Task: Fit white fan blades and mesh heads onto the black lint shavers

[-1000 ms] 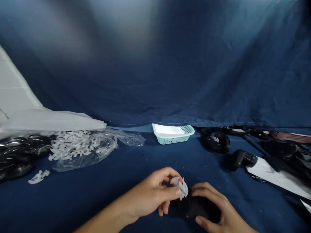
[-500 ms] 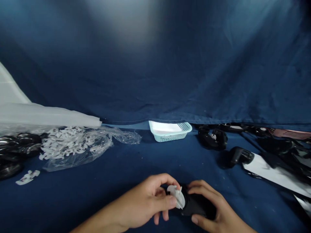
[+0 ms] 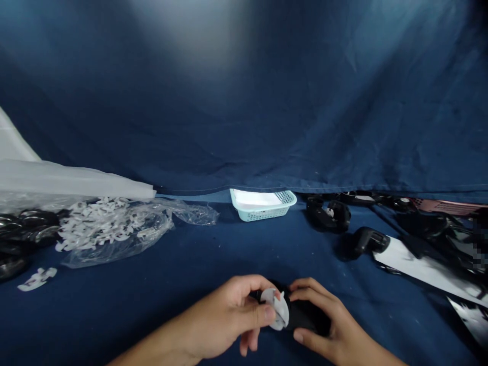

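Observation:
My left hand is closed, with thumb and fingers gripping a small white plastic piece that has a rounded outline and small prongs. This piece lies against the near-left end of a black plastic part. Around the black part's right side wraps my right hand, thumb below and fingers above. The palm hides some of the black part, and the exact contact between the two pieces cannot be made out.
At left, many white plastic pieces lie on a clear plastic bag, beside shiny black round parts. One loose white piece sits nearer. A light-blue basket stands at the back. Black parts and a white-topped panel are at right.
The white piece has turned slightly in my left fingers against the black part. My right hand has shifted a little leftward, and the whole view has moved slightly.

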### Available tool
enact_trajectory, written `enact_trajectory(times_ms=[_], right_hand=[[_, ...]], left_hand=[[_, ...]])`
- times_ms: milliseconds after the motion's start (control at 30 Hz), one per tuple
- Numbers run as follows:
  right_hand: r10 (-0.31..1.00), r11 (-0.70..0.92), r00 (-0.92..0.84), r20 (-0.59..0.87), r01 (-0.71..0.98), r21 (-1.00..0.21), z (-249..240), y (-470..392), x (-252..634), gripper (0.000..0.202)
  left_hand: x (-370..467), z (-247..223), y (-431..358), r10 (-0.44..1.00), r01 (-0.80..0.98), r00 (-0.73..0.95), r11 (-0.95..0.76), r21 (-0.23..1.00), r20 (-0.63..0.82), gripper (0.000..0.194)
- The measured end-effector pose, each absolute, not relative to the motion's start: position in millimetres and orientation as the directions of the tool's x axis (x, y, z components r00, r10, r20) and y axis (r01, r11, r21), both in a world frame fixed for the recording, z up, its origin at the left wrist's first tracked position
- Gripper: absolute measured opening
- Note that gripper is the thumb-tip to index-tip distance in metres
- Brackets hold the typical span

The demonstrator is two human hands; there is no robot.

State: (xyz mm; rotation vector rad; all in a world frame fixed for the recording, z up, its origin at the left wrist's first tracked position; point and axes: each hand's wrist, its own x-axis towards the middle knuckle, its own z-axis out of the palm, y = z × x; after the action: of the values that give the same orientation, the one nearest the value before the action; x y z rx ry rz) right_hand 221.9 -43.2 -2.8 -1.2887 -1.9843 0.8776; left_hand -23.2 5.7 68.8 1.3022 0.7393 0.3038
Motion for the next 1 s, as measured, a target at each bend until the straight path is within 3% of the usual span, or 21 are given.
enact_trajectory(times_ms=[567, 1000], right_hand=[[0.93, 0.33, -0.321, 0.178, 0.521, -0.787, -1.9, -44.3, 221.7, 0.036], [0.931, 0.328, -0.318, 0.179, 0.516, -0.791, -1.9, -44.4, 221.4, 0.036]], left_hand=[[-25.4, 68.1, 12.8, 0.642, 0.148, 0.709, 0.27, 0.951, -0.293, 0.034], [-21.7, 67.9, 13.1, 0.731, 0.059, 0.631, 0.291, 0.955, -0.261, 0.025]])
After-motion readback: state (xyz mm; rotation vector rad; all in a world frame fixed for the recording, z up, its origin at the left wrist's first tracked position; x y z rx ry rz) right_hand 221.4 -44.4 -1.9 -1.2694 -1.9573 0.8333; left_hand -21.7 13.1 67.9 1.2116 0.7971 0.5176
